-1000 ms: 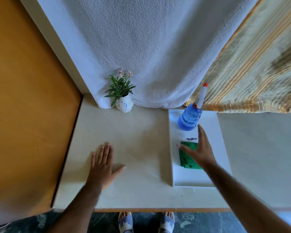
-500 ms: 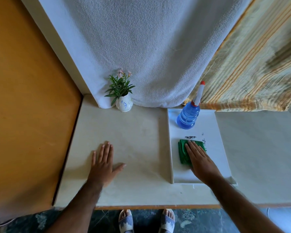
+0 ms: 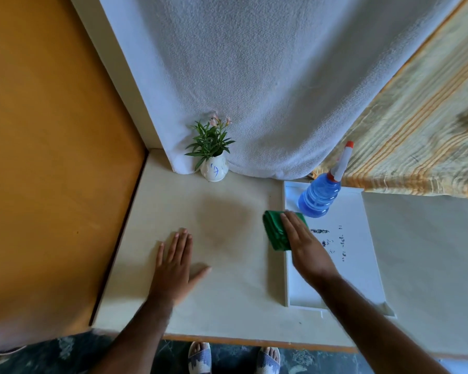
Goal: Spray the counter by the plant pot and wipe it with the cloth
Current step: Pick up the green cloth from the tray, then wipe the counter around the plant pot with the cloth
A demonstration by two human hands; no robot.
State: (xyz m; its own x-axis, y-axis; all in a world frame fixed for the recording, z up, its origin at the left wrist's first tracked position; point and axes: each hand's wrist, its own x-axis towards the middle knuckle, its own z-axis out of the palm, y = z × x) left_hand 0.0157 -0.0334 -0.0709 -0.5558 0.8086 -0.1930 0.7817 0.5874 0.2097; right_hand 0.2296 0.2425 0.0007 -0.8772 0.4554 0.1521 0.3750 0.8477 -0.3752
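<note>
My right hand (image 3: 305,247) presses flat, ungripped, on green cloth (image 3: 277,233) straddling the white tray (image 3: 368,265) edge; left hand (image 3: 173,268) flat open left of tray.

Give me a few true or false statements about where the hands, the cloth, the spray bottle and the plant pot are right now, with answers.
1. The right hand lies flat on the green cloth. True.
2. The spray bottle is in the left hand. False: it stands on the white tray, and the left hand rests flat on the counter.
3. The plant pot stands at the back of the counter, against the white towel. True.
4. The cloth lies wholly inside the tray. False: it reaches over the tray's left edge onto the counter.
5. The bottle is empty. False: it holds blue liquid.
</note>
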